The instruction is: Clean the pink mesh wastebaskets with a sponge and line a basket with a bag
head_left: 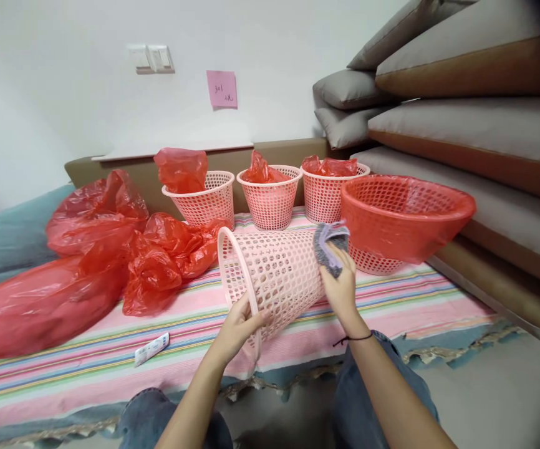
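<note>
We hold a pink basket point(274, 274) on its side at centre frame, over the striped bed point(111, 355).

Our left hand point(239, 324) grips its rim at lower centre; our right hand point(340, 284) presses a grey cloth point(328, 246) against its base. Red bags point(87, 249) lie at left, a lined basket point(401, 215) at right.

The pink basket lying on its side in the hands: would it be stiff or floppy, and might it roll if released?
The basket is probably light and fairly stiff: its walls are open plastic mesh and keep their shape under the left hand gripping the rim. Lying on its side on the striped cloth, its round tapered form might roll in a curve. The right hand presses a grey cloth against its base.
</note>
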The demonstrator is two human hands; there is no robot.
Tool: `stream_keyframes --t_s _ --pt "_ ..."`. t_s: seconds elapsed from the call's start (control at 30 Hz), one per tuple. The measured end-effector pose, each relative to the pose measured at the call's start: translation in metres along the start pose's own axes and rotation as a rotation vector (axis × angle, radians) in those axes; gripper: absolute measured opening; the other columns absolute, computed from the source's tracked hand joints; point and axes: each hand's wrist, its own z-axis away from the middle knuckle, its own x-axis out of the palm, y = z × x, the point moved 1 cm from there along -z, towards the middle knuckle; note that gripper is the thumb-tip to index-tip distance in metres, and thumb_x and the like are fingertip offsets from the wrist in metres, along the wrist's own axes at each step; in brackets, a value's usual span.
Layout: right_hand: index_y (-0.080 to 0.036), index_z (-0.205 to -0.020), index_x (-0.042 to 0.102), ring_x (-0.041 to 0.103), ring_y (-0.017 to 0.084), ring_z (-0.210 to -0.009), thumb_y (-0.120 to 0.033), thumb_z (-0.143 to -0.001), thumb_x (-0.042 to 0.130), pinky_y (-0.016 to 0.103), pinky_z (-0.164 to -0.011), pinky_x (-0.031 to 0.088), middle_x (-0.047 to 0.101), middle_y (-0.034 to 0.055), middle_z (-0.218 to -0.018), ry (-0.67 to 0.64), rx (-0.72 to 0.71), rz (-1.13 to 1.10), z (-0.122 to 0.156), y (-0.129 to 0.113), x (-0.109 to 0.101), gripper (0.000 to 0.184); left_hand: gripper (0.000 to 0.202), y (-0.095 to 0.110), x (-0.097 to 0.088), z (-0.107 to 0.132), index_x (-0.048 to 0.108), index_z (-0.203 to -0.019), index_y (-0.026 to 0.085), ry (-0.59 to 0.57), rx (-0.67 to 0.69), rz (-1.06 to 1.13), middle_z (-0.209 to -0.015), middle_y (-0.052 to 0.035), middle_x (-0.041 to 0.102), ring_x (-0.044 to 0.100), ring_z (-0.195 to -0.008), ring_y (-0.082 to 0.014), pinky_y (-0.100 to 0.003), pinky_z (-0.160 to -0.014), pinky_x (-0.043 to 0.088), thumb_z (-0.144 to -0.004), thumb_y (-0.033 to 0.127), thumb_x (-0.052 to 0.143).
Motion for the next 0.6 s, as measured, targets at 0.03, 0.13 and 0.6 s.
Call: stream_keyframes --t_s 0.03,0.13,0.6 --pt "-0.021 -0.128 0.061 0.044 0.03 -0.132 -0.024 -0.08 0.055 0.058 -0.112 0.033 0.062 0.009 -0.132 -0.072 -0.07 0.007 0.004 -0.017 0.004 0.049 0.064 -0.003 -0.002 -0.002 0.059 -0.13 0.02 0.015 0.001 0.015 -0.125 -0.0121 0.066 0.063 -0.107 -0.0272 -0.034 -0.086 0.052 -0.075 0.05 0.074" --pt "-0.025 -0.135 0.055 0.033 0.03 -0.14 -0.023 -0.078 0.058 0.056 -0.116 0.03 0.055 0.0038 -0.142 -0.363 -0.352 -0.071 0.018 -0.073 0.017 0.057 0.074 -0.009 -0.008 -0.01 0.059 -0.126 0.016 0.079 0.05 0.033 -0.108 -0.0111 0.071 0.066 -0.088 -0.0225 -0.031 -0.074 0.052 -0.07 0.063 0.072" --pt "-0.015 -0.116 0.068 0.058 0.028 -0.116 -0.02 -0.076 0.054 0.053 -0.108 0.04 0.069 0.0121 -0.12 0.004 0.048 -0.031 -0.036 0.032 0.015 0.043 0.065 -0.01 0.002 -0.01 0.058 -0.13 0.021 0.117 0.047 0.047 -0.13 -0.012 0.065 0.06 -0.119 -0.0297 -0.04 -0.099 0.049 -0.071 0.041 0.078"
